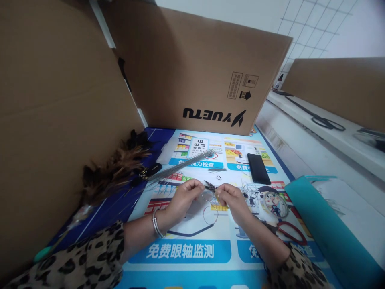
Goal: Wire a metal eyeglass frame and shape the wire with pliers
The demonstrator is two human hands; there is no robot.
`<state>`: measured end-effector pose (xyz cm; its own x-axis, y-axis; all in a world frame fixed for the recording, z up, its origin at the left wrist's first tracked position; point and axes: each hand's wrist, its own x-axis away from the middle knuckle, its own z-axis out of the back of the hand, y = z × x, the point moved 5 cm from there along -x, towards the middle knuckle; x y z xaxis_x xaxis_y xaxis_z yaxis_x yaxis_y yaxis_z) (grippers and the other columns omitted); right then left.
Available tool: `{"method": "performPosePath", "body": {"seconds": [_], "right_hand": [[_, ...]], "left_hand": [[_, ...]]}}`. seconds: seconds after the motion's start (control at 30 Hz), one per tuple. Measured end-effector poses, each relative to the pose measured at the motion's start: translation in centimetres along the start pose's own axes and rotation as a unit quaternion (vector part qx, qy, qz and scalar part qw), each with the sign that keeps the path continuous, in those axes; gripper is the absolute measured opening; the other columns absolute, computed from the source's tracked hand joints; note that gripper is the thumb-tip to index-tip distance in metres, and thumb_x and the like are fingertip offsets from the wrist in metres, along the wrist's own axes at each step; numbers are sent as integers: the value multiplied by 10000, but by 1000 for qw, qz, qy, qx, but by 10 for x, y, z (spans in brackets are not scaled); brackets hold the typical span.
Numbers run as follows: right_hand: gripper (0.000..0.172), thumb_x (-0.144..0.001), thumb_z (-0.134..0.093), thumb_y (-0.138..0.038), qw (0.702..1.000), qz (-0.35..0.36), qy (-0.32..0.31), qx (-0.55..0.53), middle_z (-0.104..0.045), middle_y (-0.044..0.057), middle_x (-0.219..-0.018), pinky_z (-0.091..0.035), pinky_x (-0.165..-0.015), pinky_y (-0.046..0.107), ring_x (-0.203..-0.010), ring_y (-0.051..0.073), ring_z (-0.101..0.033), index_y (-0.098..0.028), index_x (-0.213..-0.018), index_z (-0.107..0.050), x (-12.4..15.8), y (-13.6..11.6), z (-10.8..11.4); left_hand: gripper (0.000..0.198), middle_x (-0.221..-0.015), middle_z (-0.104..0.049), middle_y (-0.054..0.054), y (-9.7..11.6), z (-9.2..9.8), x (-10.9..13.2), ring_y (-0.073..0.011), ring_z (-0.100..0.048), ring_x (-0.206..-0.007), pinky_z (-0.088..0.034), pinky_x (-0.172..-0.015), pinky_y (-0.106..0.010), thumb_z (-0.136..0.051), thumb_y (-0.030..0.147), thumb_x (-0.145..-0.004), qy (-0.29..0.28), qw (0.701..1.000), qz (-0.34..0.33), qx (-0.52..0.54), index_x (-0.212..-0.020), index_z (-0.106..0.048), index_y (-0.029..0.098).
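My right hand point(233, 200) is closed around small pliers point(209, 186), whose dark pointed jaws face my left hand. My left hand point(186, 196) pinches what looks like a thin wire close to the jaws; its end is too fine to see clearly. Below the fingertips, a thin reddish loop point(210, 216) shows against the printed mat; whether it joins the pinched wire I cannot tell. Just beyond the pliers lies a small dark ring point(219, 178). A bundle of thin grey wires point(183, 165) slants across the mat past my left hand, with short wire pieces point(217, 169) beside it.
A black phone point(258, 168) lies at the right back. Nearer are a round clear container point(275, 204), red-handled scissors point(291, 233) and a teal box point(331, 224). Brown feathers point(114, 164) lie at left. Cardboard panels point(192, 72) wall the left and back; dark scissors point(326, 122) rest on a ledge.
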<state>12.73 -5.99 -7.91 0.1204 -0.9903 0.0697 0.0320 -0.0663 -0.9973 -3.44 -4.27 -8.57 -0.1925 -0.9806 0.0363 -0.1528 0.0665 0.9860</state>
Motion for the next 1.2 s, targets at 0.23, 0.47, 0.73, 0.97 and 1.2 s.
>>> {"method": "performPosePath", "body": {"seconds": [0.23, 0.47, 0.73, 0.97, 1.2], "right_hand": [[142, -762, -540, -290, 999, 3, 34, -37, -398, -59, -465, -243, -463, 221, -455, 77, -323, -164, -699, -560, -2, 2, 3], [151, -751, -562, -309, 999, 11, 41, -10, -413, -55, -492, -257, -468, 221, -473, 83, -336, -171, -690, -558, -3, 9, 4], [136, -771, -560, -316, 996, 62, 51, 37, -449, -30, -609, -273, -486, 222, -537, 94, -362, -181, -757, -562, -1, 9, 4], [141, -793, -550, -328, 995, 73, 56, 44, -472, -23, -645, -306, -515, 224, -574, 106, -393, -190, -772, -559, 1, 6, 3], [146, -787, -559, -324, 994, 68, 52, 72, -464, -28, -605, -308, -511, 227, -555, 106, -384, -188, -735, -569, 1, 8, 2]], "left_hand": [[121, -567, -478, 32, -3, 2, 1, -93, -413, -532, -315, -526, -219, -601, 254, -739, 24, 999, -9, 26, -671, -562, 162], [99, -575, -481, 29, -8, 6, -1, -98, -433, -546, -331, -540, -228, -585, 231, -747, 43, 999, 0, 34, -675, -555, 170], [158, -544, -490, 27, -8, 6, -1, -101, -439, -533, -329, -540, -234, -583, 257, -752, 51, 998, -4, 41, -628, -538, 170], [171, -544, -500, 24, -8, 6, 0, -100, -440, -526, -318, -528, -228, -586, 278, -746, 49, 999, 4, 22, -629, -547, 160], [169, -532, -488, 23, -9, 3, 2, -94, -424, -506, -296, -500, -221, -597, 286, -740, 33, 999, 17, 23, -637, -568, 155]]}}
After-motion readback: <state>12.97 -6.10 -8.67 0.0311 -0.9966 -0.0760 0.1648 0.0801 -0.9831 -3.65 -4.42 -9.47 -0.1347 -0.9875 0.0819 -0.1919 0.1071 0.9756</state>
